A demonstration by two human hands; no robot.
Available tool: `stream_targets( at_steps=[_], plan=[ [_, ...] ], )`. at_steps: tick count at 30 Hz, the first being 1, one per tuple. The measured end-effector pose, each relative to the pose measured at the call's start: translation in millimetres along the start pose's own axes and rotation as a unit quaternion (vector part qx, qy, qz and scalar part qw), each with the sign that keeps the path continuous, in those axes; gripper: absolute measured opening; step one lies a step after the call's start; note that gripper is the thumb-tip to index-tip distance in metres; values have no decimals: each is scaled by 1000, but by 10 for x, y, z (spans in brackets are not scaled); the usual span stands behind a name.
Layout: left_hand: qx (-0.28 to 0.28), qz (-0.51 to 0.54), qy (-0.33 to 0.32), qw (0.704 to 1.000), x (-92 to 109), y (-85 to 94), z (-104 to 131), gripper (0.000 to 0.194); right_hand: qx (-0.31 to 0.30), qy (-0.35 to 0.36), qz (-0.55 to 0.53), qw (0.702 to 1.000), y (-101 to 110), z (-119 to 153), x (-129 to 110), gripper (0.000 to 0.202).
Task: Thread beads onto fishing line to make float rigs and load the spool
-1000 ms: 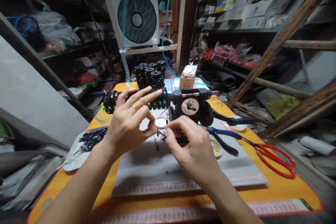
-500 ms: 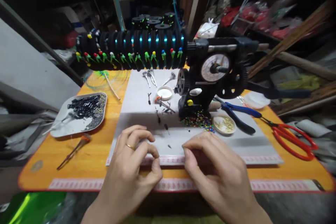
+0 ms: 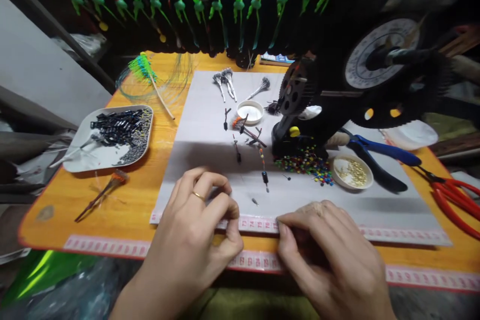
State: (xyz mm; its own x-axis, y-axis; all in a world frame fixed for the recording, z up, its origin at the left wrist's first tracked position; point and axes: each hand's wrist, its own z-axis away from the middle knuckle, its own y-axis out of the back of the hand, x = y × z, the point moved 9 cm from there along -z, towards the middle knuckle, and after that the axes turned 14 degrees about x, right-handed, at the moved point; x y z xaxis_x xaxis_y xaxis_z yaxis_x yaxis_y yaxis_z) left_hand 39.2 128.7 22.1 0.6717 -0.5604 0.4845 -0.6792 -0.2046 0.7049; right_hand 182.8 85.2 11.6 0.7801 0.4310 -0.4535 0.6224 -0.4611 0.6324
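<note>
My left hand [image 3: 202,225], with a ring on one finger, has its thumb and index finger pinched at the front edge of a white board [image 3: 210,155]. My right hand [image 3: 330,255] pinches the same way a short distance to the right. Anything between the fingertips is too fine to make out. A pink-and-white measuring tape [image 3: 258,225] runs along the board's edge under the hands. Just beyond the gap lies a small grey piece [image 3: 255,201]. Farther back is a thin strand with small beads and a black sleeve [image 3: 265,177].
A black geared machine [image 3: 300,105] with a dial stands behind a heap of coloured beads [image 3: 307,166]. Rightward are a dish of gold beads [image 3: 354,172], blue-handled pliers [image 3: 390,150] and red scissors [image 3: 453,200]. A white tray [image 3: 88,160] of black and grey parts sits left.
The view has moved closer and tilted down, so the machine looks larger and higher. Both hands keep their pinched shape above the board's front edge, a similar distance apart.
</note>
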Motion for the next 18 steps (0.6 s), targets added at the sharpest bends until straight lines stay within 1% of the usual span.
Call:
stream_targets(
  at_steps=[4, 6, 9, 11, 12, 14, 15, 16, 17, 18],
  plan=[
    [2, -3, 8, 1000, -26, 0, 17, 14, -5, 2, -3, 1000, -11, 27, 25, 16],
    [16, 8, 10, 1000, -27, 15, 27, 16, -7, -4, -2, 1000, -17, 30, 38, 16],
    [48, 78, 15, 996, 36, 38, 40, 25, -2, -15, -6, 1000, -3, 18, 41, 16],
    [54, 162, 48, 984, 74, 12, 49, 29, 1, -28, -17, 999, 9, 7, 40, 16],
    [43, 215, 78, 973, 83, -28, 56, 31, 4, -34, -22, 999, 16, 0, 40, 16],
    [8, 323, 139, 936, 114, -126, 68, 34, 12, -39, -31, 999, 33, -14, 32, 15],
    [-9, 362, 157, 919, 138, -162, 66, 35, 17, -40, -34, 998, 42, -20, 28, 14],
    [-26, 380, 165, 910, 159, -189, 60, 36, 24, -41, -35, 998, 54, -26, 27, 14],
    [-39, 372, 164, 913, 169, -200, 49, 35, 28, -42, -37, 998, 61, -30, 25, 14],
    [-48, 340, 151, 927, 172, -201, 32, 33, 31, -45, -40, 998, 65, -31, 28, 15]
  ],
)
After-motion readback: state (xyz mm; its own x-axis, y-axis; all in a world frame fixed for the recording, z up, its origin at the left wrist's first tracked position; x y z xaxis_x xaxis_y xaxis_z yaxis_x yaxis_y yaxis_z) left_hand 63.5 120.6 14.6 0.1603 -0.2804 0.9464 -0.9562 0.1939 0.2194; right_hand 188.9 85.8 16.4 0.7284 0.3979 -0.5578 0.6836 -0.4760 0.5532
